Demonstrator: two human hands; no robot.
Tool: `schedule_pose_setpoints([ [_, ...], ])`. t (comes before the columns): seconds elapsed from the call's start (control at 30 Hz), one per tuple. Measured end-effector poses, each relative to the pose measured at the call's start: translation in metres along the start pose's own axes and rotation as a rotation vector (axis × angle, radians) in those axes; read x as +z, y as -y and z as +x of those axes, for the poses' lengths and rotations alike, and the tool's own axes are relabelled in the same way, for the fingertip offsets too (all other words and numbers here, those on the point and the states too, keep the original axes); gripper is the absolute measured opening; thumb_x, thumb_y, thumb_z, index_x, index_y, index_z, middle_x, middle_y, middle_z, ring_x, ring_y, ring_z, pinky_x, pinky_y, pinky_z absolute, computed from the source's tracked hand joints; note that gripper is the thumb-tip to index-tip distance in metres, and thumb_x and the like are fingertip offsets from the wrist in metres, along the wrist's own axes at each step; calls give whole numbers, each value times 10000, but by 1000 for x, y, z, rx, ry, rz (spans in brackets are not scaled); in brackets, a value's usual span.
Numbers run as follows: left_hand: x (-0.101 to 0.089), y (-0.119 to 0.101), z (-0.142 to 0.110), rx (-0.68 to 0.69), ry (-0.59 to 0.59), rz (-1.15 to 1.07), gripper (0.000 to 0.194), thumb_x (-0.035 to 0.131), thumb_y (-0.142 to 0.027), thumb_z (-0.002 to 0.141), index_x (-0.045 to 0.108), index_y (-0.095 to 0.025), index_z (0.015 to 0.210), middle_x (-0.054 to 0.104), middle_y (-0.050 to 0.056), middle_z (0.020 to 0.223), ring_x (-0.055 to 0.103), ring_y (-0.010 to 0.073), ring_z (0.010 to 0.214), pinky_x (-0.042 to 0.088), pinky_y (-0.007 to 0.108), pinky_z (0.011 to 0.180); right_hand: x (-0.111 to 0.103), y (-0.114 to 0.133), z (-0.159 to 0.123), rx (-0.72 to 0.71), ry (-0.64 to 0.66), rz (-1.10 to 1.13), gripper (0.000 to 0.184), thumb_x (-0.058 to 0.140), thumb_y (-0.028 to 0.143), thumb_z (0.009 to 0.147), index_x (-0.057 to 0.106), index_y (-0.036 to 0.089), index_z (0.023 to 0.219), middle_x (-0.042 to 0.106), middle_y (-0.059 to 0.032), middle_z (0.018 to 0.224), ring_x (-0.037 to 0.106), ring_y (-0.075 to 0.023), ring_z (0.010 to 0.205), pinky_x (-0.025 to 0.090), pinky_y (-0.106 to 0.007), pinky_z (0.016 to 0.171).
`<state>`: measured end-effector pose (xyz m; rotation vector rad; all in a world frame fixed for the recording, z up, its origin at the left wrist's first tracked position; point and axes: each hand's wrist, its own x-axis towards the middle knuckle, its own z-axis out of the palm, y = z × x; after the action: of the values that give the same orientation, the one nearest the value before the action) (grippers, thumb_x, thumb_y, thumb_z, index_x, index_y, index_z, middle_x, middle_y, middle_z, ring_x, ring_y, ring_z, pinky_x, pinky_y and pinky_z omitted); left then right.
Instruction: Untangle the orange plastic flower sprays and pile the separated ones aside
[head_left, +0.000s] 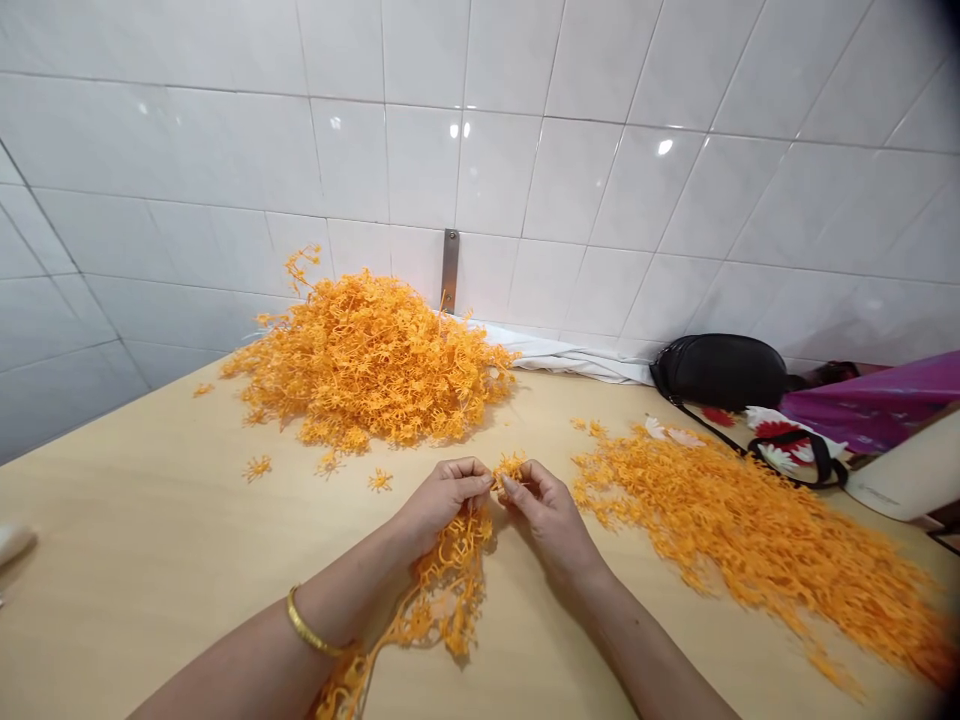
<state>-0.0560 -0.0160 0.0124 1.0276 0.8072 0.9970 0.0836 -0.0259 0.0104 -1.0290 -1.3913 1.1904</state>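
In the head view, the person's two hands meet over the middle of the counter (172,560), fingertips almost touching. The left hand (450,500) pinches the upper end of an orange strand (459,570), thumb against curled fingers, while the right hand (551,515) has its thumb and fingers closed on a small orange tuft (511,465) right at that end; whether tuft and strand are joined there is too small to tell. The strand's long axis runs from the fingertips back toward the person, slanting lower left beside the inner side of the left forearm, so the left hand is the nearer to most of its length. Beyond the hands and to the left rises a tall orange heap (375,360), with a loose orange floret (380,480) between it and the left hand. To the right, a flatter orange pile (750,520) starts just beside the right hand and stretches away toward the lower right, so the right hand is clearly nearer to it. Behind that pile sit a black bag (720,370) and a purple bag (877,405), well apart from both hands.
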Motion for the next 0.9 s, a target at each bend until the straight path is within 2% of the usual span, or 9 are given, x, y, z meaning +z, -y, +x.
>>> schedule_pose_setpoints([
  [0.17,-3,1,1,-8,2,-64,213,606,-270,641,440,-149,587,395,-55,448,339,39,366,250,167,389,1,1,0,91,-12,185,225,586,367,692,474,194,782,448,63,565,428,-75,507,344,-216,524],
  [0.3,-7,2,3,10,-4,-56,202,599,-272,655,460,-138,595,424,-42,473,349,33,377,244,159,384,-1,2,-1,163,13,266,389,677,305,606,489,203,931,461,67,618,443,-65,530,337,-202,524],
  [0.37,-9,2,4,27,-10,-65,194,600,-272,655,473,-134,603,442,-36,485,364,34,387,255,159,390,-1,3,-1,206,41,288,432,696,298,583,497,198,953,464,64,620,440,-61,524,318,-195,503],
  [0.47,-10,3,5,21,-9,-94,183,601,-267,651,478,-136,612,449,-38,483,383,40,388,284,166,402,0,6,-2,232,49,278,388,693,336,579,538,176,896,481,52,599,419,-59,499,292,-196,477],
  [0.67,-6,0,2,-25,3,-91,183,619,-246,635,478,-135,604,436,-43,463,379,40,374,273,162,391,2,4,-2,146,12,177,270,641,401,619,529,159,661,440,52,542,365,-61,481,253,-201,455],
  [0.8,-7,1,2,-60,55,-115,179,632,-233,617,483,-136,603,424,-49,448,354,36,357,264,163,380,-1,2,0,107,-40,55,261,560,415,689,480,171,640,407,46,539,358,-79,502,252,-207,449],
  [0.9,-9,3,4,-70,81,-142,188,645,-243,605,489,-139,613,425,-48,446,359,40,368,270,164,389,-5,4,0,-20,-72,-163,237,482,382,751,450,181,630,389,39,550,352,-95,519,282,-224,479],
])
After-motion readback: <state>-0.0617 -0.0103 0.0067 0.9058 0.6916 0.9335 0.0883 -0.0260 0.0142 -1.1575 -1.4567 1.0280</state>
